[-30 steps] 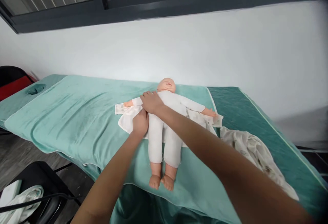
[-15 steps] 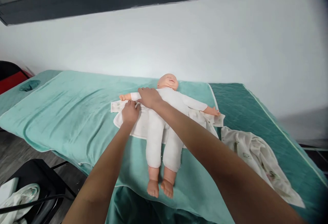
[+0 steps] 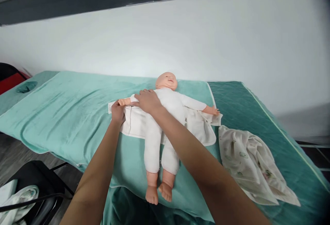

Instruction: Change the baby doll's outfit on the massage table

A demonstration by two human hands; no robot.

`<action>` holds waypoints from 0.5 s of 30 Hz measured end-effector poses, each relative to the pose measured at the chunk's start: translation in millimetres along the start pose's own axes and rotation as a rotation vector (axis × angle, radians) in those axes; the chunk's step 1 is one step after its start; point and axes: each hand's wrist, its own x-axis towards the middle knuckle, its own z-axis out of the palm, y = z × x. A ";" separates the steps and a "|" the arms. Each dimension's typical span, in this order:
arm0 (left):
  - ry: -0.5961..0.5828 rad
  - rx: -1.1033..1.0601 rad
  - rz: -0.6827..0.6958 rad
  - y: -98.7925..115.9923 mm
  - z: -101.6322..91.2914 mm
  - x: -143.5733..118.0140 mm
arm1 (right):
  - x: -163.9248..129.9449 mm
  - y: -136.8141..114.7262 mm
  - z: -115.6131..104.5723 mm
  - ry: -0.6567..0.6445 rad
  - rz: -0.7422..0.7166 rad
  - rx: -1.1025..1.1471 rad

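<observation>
A baby doll (image 3: 153, 142) with a white cloth body lies on its back, head toward the wall and arms spread. Beneath its torso a white baby shirt (image 3: 134, 125) is spread out, a sleeve by each doll arm. My left hand (image 3: 118, 111) is closed around the doll's hand at the left, beside the shirt sleeve; its fingertips are partly hidden. My right hand (image 3: 148, 101) grips the same doll arm near the shoulder, thumb below and fingers over it.
A light green cover (image 3: 64, 115) lies over the bed, with darker green quilting (image 3: 232, 101) at the right. A crumpled printed cloth garment (image 3: 252, 159) lies right of the doll. A black chair (image 3: 38, 173) holding a cloth stands at lower left. Behind is a white wall (image 3: 165, 39).
My left hand has moved left from the shirt by the doll's side to the doll's hand. My right hand stays on the doll's arm, its thumb now below it. The view shifted slightly.
</observation>
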 end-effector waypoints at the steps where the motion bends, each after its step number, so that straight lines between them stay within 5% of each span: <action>1: -0.007 -0.056 -0.016 0.4 -0.8 0.5 | -0.9 -0.3 0.7 0.005 0.002 -0.005; 7: 0.112 -0.200 -0.056 4.3 -3.4 2.7 | -2.9 -2.4 -0.2 -0.064 0.099 -0.034; 11: 0.155 0.106 0.129 4.3 3.9 -5.0 | -0.1 -8.5 5.3 -0.082 0.101 -0.052; 15: 0.043 0.434 0.287 5.1 11.8 -16.0 | 7.6 -15.7 16.0 0.004 0.141 -0.026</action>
